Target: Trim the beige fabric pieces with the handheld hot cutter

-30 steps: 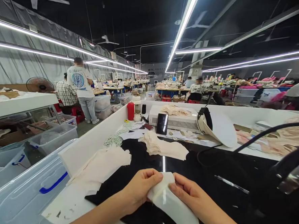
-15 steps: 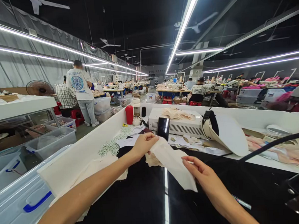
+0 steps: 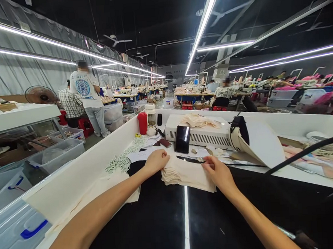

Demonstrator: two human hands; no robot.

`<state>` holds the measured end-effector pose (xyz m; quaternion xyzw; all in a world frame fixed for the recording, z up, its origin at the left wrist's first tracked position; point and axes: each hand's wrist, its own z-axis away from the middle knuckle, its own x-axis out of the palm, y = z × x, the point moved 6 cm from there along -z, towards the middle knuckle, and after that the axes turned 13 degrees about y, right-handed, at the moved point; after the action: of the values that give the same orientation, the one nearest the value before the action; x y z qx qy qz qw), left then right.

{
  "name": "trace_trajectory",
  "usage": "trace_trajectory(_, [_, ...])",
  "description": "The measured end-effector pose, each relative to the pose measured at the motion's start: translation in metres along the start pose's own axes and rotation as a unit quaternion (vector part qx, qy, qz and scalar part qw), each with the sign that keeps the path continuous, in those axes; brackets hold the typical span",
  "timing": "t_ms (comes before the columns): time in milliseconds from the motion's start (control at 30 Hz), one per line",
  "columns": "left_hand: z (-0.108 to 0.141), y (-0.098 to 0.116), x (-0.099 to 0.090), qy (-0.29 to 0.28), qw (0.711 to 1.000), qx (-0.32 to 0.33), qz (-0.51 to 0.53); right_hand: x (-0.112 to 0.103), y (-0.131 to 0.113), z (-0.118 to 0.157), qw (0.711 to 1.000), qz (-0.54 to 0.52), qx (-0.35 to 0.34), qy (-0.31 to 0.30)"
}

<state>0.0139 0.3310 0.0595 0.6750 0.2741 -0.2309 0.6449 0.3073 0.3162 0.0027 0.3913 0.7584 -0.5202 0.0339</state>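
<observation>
A stack of cream fabric pieces [image 3: 188,174] lies on the glossy black tabletop [image 3: 158,222], its layered edges facing me. My left hand [image 3: 156,162] is closed at the stack's left end, thumb and fingertips pinching the top fabric piece. At the other end, my right hand [image 3: 218,172] has thumb and fingers closed on the right edge of that piece. The piece lies nearly flat along the stack. Just behind the stack, a dark phone [image 3: 182,139] leans against a white vented box [image 3: 197,132].
More cream fabric [image 3: 114,187] lies by the left wall. Pale green cord [image 3: 119,161], a red cup [image 3: 142,123] and a jar [image 3: 151,115] sit at the back left. A white visor [image 3: 260,145] stands right of the box. A black cable [image 3: 306,151] crosses the right side.
Both hands brought the fabric piece down from above the table onto the stack. It was tilted before and now lies almost level. The view has shifted slightly.
</observation>
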Motion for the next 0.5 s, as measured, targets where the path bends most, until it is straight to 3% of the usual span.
trace_trajectory(300, [0.011, 0.000, -0.005, -0.032, 0.999, -0.007, -0.035, 0.000, -0.021, 0.028, 0.984, 0.070, -0.161, 0.004])
trace_trajectory(400, [0.012, -0.006, -0.025, -0.028, 0.998, 0.000, -0.055, -0.002, -0.037, 0.049, 0.980, 0.052, -0.193, -0.022])
trace_trajectory(500, [0.015, -0.024, -0.060, -0.013, 0.995, -0.002, -0.098, -0.009, -0.053, 0.078, 0.976, 0.017, -0.212, -0.054])
